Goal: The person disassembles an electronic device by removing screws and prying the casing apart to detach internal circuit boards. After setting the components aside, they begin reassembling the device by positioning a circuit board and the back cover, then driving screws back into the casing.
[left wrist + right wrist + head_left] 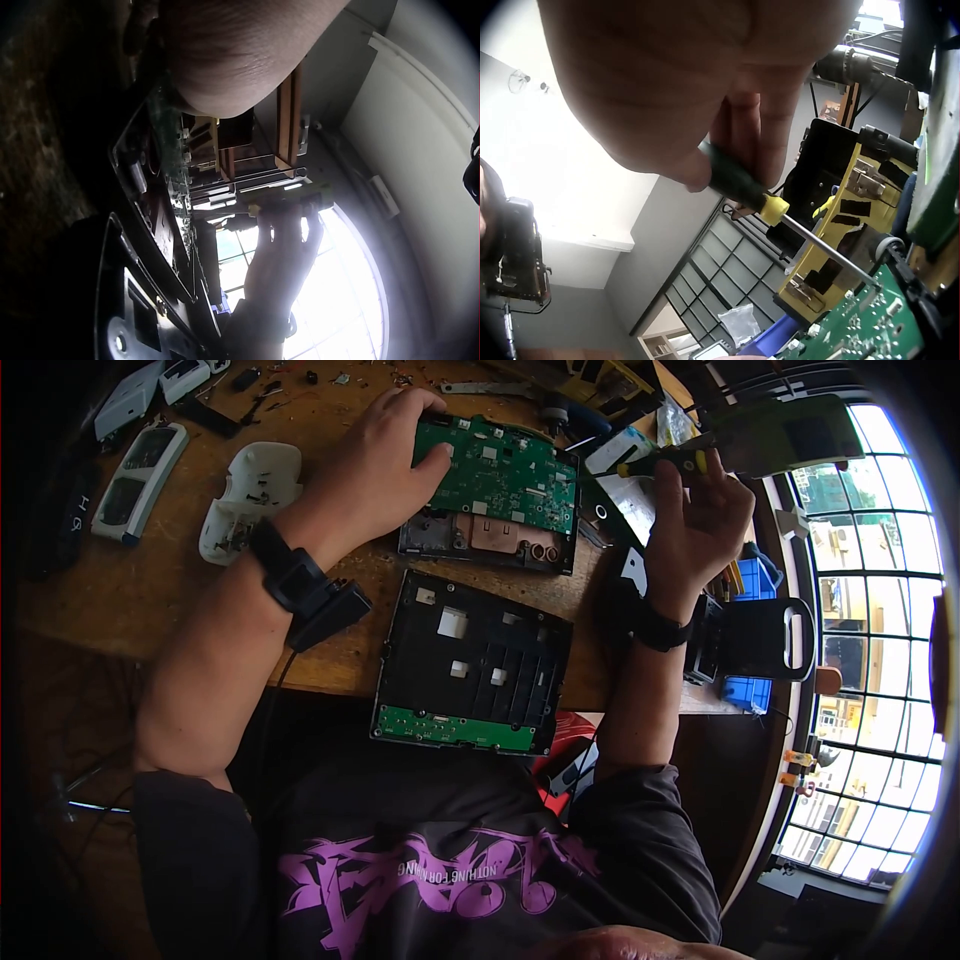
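Observation:
My left hand (385, 465) grips the left edge of a green circuit board (505, 475), its thumb over the board's face. Beneath the board lies a black casing (425, 542), with a copper-coloured plate (490, 532) showing along its near side. In my right hand (700, 530) is a screwdriver (739, 180) with a dark green and yellow handle. Its metal shaft (829, 251) slants down, and the tip is right at the board's edge in the right wrist view. Closer to my body, a second black casing half (430, 655) holds a green board strip (460, 731).
Left of the casing, a white plastic shell (262, 465) holds small screws, beside a white frame (143, 480). Small parts and tools litter the back of the wooden bench (330, 660). Blue bins (750, 690) stand at the right, near a barred window (870, 630).

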The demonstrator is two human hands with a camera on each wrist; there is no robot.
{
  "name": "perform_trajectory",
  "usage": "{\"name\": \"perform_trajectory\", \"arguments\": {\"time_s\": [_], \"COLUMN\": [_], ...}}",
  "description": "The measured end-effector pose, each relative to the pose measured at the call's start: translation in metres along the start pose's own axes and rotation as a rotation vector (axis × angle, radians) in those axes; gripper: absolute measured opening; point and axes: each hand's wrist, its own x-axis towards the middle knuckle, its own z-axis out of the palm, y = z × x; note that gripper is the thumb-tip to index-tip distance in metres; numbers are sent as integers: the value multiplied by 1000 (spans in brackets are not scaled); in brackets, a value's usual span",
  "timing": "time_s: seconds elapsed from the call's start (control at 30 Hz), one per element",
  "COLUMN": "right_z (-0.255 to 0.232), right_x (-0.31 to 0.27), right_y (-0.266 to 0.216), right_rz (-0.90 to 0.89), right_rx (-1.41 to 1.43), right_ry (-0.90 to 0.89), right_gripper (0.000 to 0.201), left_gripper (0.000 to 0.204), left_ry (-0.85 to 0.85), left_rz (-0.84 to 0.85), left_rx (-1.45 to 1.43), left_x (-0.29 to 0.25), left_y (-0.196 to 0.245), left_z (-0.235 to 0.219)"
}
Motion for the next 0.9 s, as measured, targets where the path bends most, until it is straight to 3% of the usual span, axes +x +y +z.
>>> {"name": "perform_trajectory", "arguments": {"time_s": [0.2, 0.3, 0.6, 0.7, 0.8, 0.9], "right_z": [-9, 1, 0, 4, 5, 0], "right_x": [4, 2, 3, 4, 1, 1], "right_y": [7, 4, -11, -15, -8, 2], "right_rz": [67, -38, 83, 88, 46, -49], "right_rx": [-72, 133, -111, 25, 34, 13], "right_ry": [-16, -18, 49, 23, -8, 84], "right_gripper": [48, 48, 50, 49, 42, 34], "left_gripper": [41, 41, 42, 42, 42, 42], "left_ry": [-2, 6, -9, -1, -3, -9], "left_rz": [15, 33, 24, 23, 29, 25], "left_rx": [19, 33, 24, 32, 27, 22], "left_x": [1, 1, 1, 1, 0, 0], "left_y": [-1, -2, 0, 0, -1, -1], "left_z": [0, 1, -1, -1, -2, -1]}}
